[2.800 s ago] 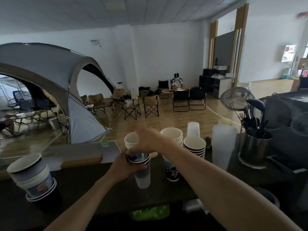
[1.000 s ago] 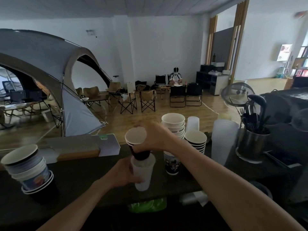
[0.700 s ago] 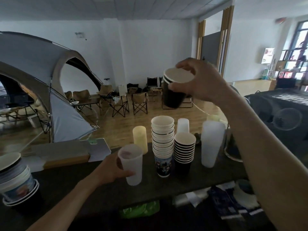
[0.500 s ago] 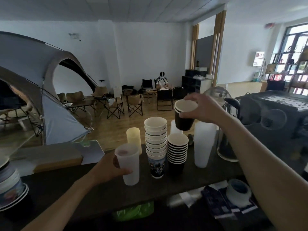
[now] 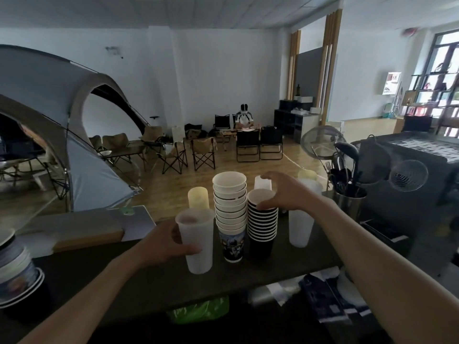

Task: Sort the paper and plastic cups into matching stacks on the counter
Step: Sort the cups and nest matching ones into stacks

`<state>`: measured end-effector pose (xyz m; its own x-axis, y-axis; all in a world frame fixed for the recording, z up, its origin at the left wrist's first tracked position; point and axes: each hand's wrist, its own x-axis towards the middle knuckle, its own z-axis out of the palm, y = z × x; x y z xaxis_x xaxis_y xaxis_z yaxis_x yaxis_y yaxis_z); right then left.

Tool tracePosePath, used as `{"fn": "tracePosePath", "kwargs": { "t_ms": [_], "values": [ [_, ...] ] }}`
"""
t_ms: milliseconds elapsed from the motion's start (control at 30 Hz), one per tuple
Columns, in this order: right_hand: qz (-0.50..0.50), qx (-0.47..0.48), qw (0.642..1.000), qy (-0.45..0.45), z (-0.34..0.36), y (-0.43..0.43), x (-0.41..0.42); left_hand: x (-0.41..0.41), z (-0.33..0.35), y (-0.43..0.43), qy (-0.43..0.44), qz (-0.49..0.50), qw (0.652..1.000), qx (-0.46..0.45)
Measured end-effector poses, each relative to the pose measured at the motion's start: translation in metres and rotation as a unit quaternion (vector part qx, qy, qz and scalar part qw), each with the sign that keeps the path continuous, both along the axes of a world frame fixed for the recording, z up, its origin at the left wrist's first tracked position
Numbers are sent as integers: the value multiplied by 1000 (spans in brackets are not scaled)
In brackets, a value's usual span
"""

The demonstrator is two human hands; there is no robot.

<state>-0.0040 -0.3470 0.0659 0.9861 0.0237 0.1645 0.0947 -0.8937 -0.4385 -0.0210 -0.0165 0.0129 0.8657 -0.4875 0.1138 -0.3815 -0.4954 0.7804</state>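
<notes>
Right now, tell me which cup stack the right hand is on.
The black paper cup stack, the shorter one, right of the taller white printed stack. The right hand grips its top cup's rim.

**Cup count: three paper stacks, at least four plastic cups**

Paper first, and that's three stacks: the white-rimmed stack (image 5: 229, 209), the black stack (image 5: 262, 224) and the left-edge stack (image 5: 17, 271). Plastic now: one frosted cup (image 5: 198, 244), one yellowish cup (image 5: 198, 197), one pale cup (image 5: 262, 182) and one tall plastic cup (image 5: 299, 229). Cups per stack? The rims are too tight to call. Hands: two, the left hand (image 5: 164, 244) and the right hand (image 5: 285, 192).
</notes>
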Motion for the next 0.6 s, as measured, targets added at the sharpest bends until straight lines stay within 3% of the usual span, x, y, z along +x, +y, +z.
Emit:
{"fn": "tracePosePath", "kwargs": {
  "t_ms": [67, 133, 200, 267, 433, 600],
  "values": [
    [4, -9, 998, -68, 24, 1, -9, -4, 26, -1, -15, -4, 1000, -14],
    [35, 71, 986, -149, 55, 7, -26, -10, 57, -10, -50, -5, 999, -14],
    [93, 169, 970, -146, 86, 15, -47, -16, 88, -31, -113, -11, 993, 0],
    [121, 188, 969, -107, 105, 17, -62, -18, 113, -60, -153, -22, 988, 7],
    [92, 277, 943, -163, 111, -21, -84, -9, 148, -142, -186, -52, 981, 8],
    [-1, 257, 942, -218, 98, -72, -85, 13, 150, -217, -191, -18, 980, -47]
  ]
}}
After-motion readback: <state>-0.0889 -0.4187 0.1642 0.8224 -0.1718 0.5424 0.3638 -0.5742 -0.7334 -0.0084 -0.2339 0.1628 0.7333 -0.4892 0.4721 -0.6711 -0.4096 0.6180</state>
